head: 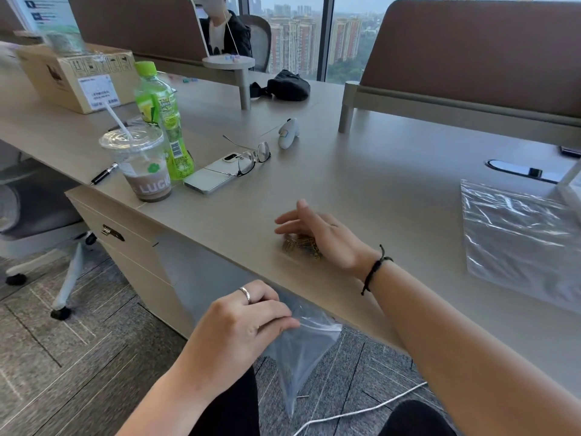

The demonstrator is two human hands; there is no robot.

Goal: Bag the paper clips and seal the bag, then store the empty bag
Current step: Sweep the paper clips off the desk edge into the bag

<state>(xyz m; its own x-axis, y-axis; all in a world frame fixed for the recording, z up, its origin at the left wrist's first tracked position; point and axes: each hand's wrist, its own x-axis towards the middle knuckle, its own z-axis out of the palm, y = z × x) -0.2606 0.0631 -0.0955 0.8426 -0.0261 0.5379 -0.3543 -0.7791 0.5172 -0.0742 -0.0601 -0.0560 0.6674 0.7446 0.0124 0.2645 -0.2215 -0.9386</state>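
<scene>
Left hand (pixel 248 322) pinches bag (pixel 301 350) mouth below table (pixel 361 171) edge, right hand (pixel 317 234) spread over clips (pixel 300 247) near edge: hold mouth wide under the edge, sweep clips slowly in.

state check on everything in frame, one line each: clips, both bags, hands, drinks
paper clips: loose pile on the desk, not bagged
left hand: pinching the top of a clear bag, below the desk edge
held bag: hanging, looks empty
right hand: fingers spread over the clips, grip open
second bag: lying flat on the desk, looks empty
green bottle: upright, capped
iced drink cup: upright, lidded, straw in
glasses: unfolded, resting on the phone
</scene>
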